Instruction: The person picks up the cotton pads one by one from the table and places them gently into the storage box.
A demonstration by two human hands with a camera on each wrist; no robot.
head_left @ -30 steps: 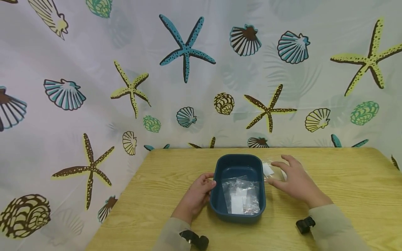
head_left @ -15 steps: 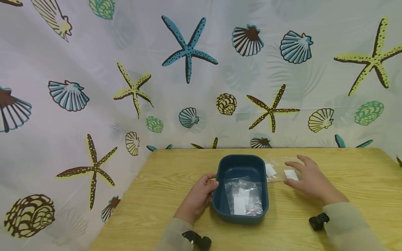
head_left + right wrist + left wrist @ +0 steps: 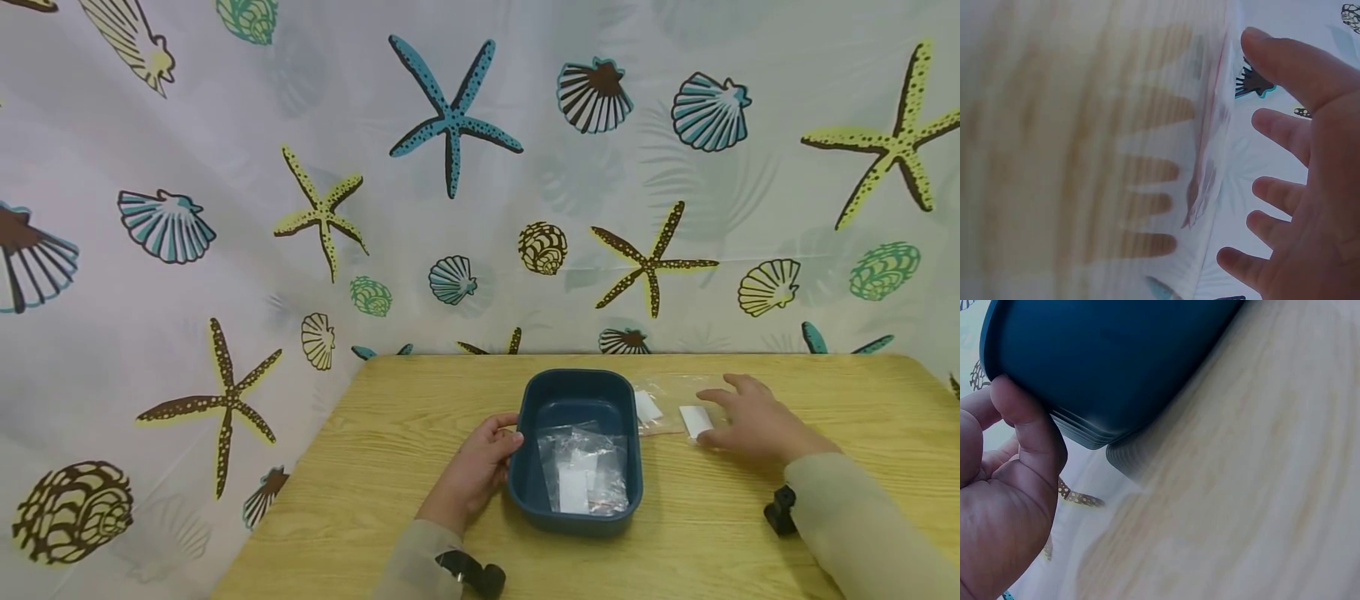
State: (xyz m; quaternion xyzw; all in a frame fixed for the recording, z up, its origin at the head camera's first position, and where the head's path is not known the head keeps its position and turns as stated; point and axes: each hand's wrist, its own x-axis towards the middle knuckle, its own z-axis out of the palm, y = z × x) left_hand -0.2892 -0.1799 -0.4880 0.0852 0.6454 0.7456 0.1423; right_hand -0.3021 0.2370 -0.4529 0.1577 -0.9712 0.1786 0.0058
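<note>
A deep blue plastic bin [image 3: 576, 523] with rounded corners stands on the table. My left hand [image 3: 477, 458] holds it at its left side, thumb at the rim; the left wrist view shows that thumb against the outer wall [image 3: 1104, 356]. Inside the bin lie several clear plastic bags [image 3: 603, 475], one with a white label. My right hand [image 3: 761, 421] hovers with spread fingers and holds nothing. Close to its fingertips, a flat clear bag [image 3: 667, 421] with white labels lies right of the bin. In the right wrist view the fingers [image 3: 1279, 194] are apart from the bag and mirrored in the tabletop.
The wooden table [image 3: 405, 400] runs back to a hanging curtain [image 3: 480, 225] printed with starfish and shells. A black strap [image 3: 782, 510] sits on the right sleeve, and another black strap [image 3: 471, 573] on the left one.
My right hand has drawn away to the right from the bin's side, uncovering the flat bag and its white labels. The left hand stays at the bin.
</note>
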